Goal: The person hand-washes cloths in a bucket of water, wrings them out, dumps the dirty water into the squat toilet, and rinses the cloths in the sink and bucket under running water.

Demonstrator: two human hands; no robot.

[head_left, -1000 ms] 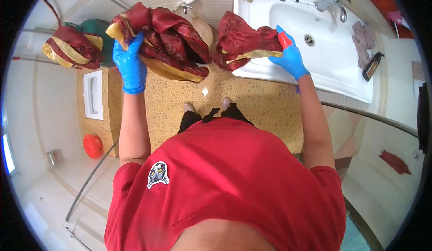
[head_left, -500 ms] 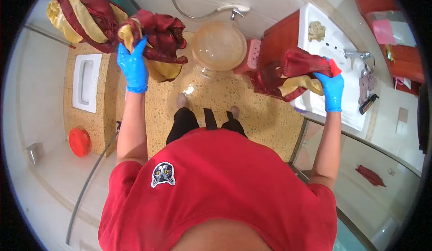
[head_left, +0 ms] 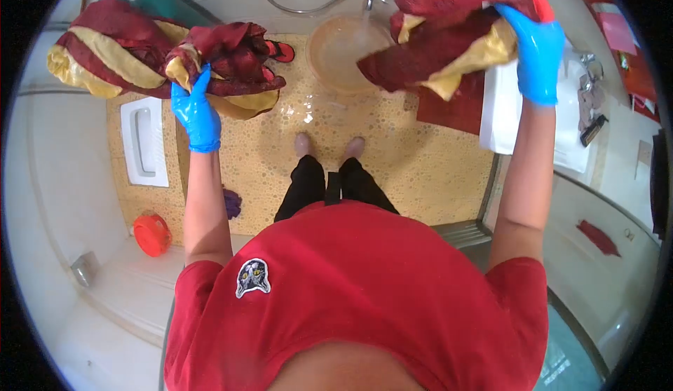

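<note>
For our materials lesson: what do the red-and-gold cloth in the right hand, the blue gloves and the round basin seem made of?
Red-and-gold cloth: fabric, perhaps satin; it creases softly and its gold parts shine.
Blue gloves: thin, smooth rubbery material, possibly nitrile, hugging the hand.
Round basin: probably plastic, with a smooth tan rim; not certain.

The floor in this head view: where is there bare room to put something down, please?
Bare floor shows between the right shoe and the red cabinet, and a narrower patch between the left shoe and the purple item. Ahead it is crowded: basin, red-and-black slipper, and maroon cloth in the left hand.
</note>
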